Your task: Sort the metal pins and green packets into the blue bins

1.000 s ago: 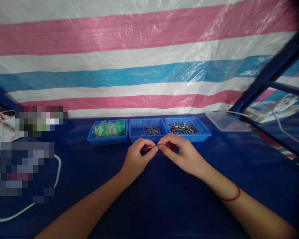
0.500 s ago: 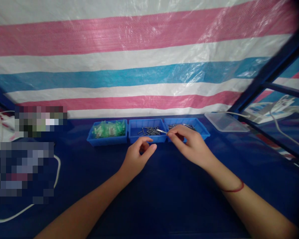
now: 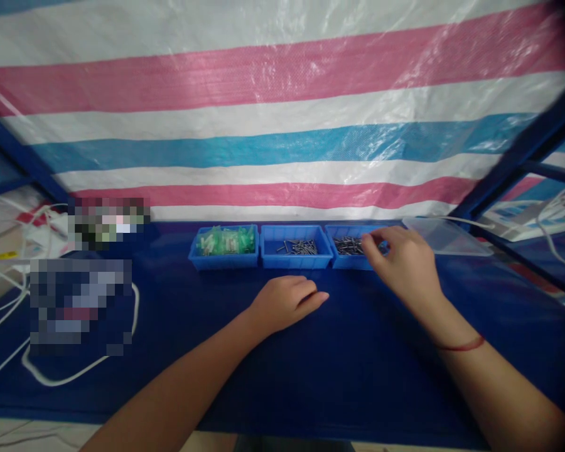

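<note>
Reaching over the rightmost small blue plastic tray (image 3: pixel 351 262), the right hand (image 3: pixel 405 265) hangs just right of the frame's centre, its fingertips dipped toward the heap of short grey metal pins (image 3: pixel 347 246) inside. The pins lie straight ahead of those fingertips and slightly toward the frame's left, most with their long axes running across the picture, left to right. The fingers are curled together, but the view is too small and soft to tell whether they pinch a pin.

The left hand (image 3: pixel 287 301) rests palm down on the dark blue tabletop (image 3: pixel 339 364), lower in the frame and apart from all three trays. Its fingers are loosely spread and apparently hold nothing. It is nearest the middle blue plastic tray (image 3: pixel 295 263), which holds a thinner scatter of pins.

The right hand is clearly the nearer to the heaped pins. Further left in the row stands a blue tray of green translucent plastic pieces (image 3: pixel 226 242).
</note>
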Tool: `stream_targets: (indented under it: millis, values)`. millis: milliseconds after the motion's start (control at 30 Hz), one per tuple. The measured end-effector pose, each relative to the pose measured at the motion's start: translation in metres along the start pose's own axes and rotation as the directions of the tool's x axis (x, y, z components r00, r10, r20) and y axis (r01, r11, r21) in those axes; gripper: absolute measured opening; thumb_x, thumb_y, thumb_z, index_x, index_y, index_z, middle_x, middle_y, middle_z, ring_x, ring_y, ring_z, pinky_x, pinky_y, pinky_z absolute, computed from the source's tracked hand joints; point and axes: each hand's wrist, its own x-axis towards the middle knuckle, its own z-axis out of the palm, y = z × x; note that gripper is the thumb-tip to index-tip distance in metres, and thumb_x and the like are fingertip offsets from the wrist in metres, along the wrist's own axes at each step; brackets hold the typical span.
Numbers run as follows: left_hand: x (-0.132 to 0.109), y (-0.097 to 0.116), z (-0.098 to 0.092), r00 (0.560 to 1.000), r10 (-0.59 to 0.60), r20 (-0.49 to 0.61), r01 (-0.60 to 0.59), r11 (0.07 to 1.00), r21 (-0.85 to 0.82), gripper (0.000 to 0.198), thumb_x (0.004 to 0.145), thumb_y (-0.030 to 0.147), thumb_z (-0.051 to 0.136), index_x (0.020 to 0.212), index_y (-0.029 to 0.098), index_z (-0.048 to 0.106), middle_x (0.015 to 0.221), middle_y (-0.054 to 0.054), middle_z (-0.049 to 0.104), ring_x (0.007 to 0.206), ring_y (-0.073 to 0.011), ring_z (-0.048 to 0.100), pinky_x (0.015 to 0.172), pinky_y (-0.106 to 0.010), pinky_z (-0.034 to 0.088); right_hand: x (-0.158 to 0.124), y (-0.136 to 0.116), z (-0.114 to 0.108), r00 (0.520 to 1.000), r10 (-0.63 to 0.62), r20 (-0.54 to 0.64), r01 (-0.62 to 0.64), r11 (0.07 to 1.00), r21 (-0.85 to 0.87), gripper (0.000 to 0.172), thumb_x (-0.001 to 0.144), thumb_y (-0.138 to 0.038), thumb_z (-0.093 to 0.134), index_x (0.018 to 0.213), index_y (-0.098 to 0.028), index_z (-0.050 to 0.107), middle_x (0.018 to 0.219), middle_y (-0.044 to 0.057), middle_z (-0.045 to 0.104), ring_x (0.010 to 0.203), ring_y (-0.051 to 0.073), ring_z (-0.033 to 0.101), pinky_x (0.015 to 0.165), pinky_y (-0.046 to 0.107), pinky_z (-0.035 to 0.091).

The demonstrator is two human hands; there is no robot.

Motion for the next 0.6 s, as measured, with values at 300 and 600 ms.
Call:
stream_targets:
  millis: [300,600]
  values:
    - [-0.010,-0.016,-0.021,0.987,-0.125,-0.102,0.151,0.940,0.306,0.043,0.096,0.044,0.034,0.073,0.019,0.061,0.060,-0.004,0.063,0.057,-0.0160,0.058,0.051,-0.024,0.029,-0.046,-0.094,0.015,0.880,-0.356,0.314,0.327,0.934,0.142,0.034,0.093,-0.028,0.039,0.073,-0.016,0.063,0.071,0.009,0.062,0.070,0.020,0.057,0.068,0.031,0.038]
    - [-0.006,-0.030,-0.009,0.982,-0.185,0.030,0.162,0.920,0.356,0.043,0.096,0.038,0.034,0.080,0.018,0.068,0.071,-0.009,0.070,0.066,-0.0211,0.064,0.058,-0.027,0.040,-0.042,-0.107,0.029,0.788,-0.288,0.544,0.267,0.956,0.119,0.038,0.091,-0.034,0.040,0.078,-0.017,0.072,0.077,0.009,0.073,0.067,0.018,0.067,0.060,0.025,0.041]
